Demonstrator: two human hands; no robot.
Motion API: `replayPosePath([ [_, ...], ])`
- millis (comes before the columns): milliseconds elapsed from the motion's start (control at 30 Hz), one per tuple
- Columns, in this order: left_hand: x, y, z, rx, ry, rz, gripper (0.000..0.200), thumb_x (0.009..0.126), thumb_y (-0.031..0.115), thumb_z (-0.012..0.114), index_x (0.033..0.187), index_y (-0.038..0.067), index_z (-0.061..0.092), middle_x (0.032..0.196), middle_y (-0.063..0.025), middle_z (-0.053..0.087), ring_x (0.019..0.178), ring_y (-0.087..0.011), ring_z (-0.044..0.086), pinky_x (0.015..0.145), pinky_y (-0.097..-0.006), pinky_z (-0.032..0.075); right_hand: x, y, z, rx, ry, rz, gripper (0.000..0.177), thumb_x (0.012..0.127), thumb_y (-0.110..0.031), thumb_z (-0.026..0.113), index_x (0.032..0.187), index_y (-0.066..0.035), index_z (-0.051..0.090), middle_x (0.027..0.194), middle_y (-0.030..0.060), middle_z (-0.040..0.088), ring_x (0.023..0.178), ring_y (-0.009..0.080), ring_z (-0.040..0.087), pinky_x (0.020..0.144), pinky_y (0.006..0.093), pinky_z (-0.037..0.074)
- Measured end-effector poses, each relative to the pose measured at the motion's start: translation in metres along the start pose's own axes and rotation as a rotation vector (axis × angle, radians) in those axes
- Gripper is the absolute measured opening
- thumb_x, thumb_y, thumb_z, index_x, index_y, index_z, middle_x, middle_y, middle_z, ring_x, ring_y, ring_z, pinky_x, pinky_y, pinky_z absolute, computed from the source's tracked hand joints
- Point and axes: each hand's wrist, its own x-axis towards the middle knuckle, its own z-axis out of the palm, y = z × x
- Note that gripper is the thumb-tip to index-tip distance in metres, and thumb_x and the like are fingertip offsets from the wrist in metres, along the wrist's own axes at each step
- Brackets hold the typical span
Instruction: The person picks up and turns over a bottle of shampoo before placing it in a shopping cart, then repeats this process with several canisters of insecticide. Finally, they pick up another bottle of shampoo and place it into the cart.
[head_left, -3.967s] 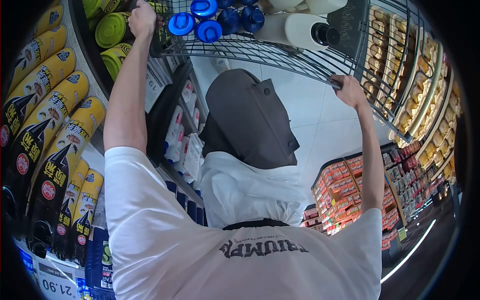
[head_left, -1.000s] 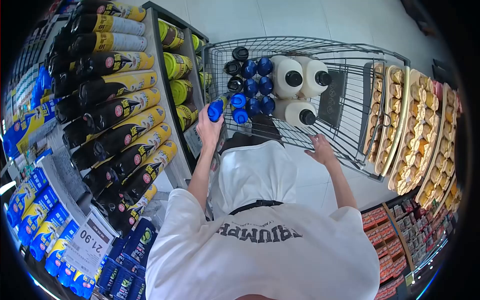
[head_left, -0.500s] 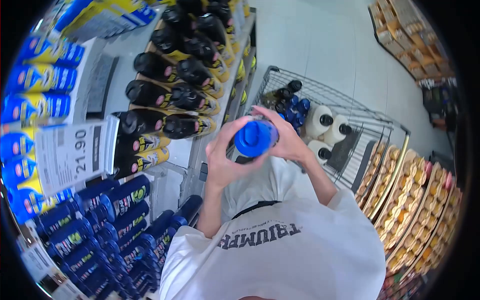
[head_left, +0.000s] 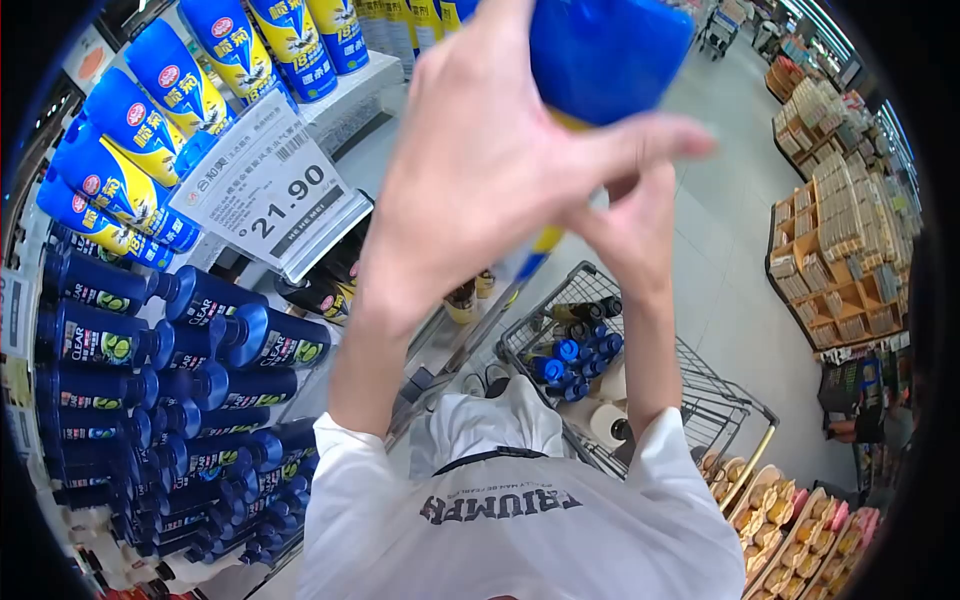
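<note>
A blue-and-yellow spray can [head_left: 610,60] is raised close to the camera at the top, its blue cap facing me and partly cut off by the frame. My left hand [head_left: 480,165] is wrapped round its near side, with the thumb stretched to the right. My right hand [head_left: 632,230] grips lower on the right side; its fingers are partly hidden behind my left hand. Most of the can's body is covered by the hands. Similar cans [head_left: 180,75] with yellow labels line the shelf at upper left, behind a price sign [head_left: 275,195] reading 21.90.
Dark blue shampoo bottles [head_left: 210,385] fill the left shelf. A wire shopping cart [head_left: 715,375] stands at my right, holding blue-capped and white bottles [head_left: 605,425]. Egg trays [head_left: 765,525] are at lower right. Wooden display racks [head_left: 840,270] stand across the aisle.
Both hands have lifted the can upward and nearer to the camera. The view has tilted up, showing the can shelf, the price sign and more of the aisle.
</note>
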Motion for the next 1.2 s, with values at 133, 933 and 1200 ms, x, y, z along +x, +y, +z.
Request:
replayPosePath([
  [133, 0.056, -0.019, -0.007, 0.579, 0.163, 0.191, 0.063, 0.071, 0.029, 0.090, 0.116, -0.003, 0.060, 0.102, -0.0190, 0.070, 0.090, -0.0303, 0.069, 0.084, -0.0389, 0.055, 0.091, 0.005, 0.031, -0.161, 0.108, -0.237, 0.067, 0.067, -0.036, 0.094, 0.110, 0.005, 0.064, 0.096, 0.0142, 0.074, 0.089, 0.0203, 0.074, 0.079, 0.0328, 0.059],
  [933, 0.132, -0.279, -0.085, 0.575, 0.194, -0.350, 0.051, 0.066, 0.013, 0.092, 0.110, -0.001, 0.072, 0.101, -0.0108, 0.075, 0.088, -0.0166, 0.071, 0.073, -0.0311, 0.059, 0.219, 0.207, 0.136, -0.364, -0.028, -0.080, 0.078, 0.066, -0.056, 0.090, 0.110, 0.001, 0.060, 0.088, 0.0183, 0.074, 0.085, 0.0372, 0.074, 0.079, 0.0471, 0.058],
  [1200, 0.133, -0.302, -0.086, 0.569, 0.237, -0.279, 0.055, 0.061, 0.023, 0.093, 0.107, 0.000, 0.072, 0.097, -0.0124, 0.076, 0.083, -0.0190, 0.073, 0.075, -0.0337, 0.059, 0.221, 0.216, 0.139, -0.423, 0.033, -0.073, 0.079, 0.064, -0.055, 0.091, 0.107, 0.003, 0.060, 0.087, 0.0209, 0.074, 0.085, 0.0394, 0.074, 0.076, 0.0478, 0.059],
])
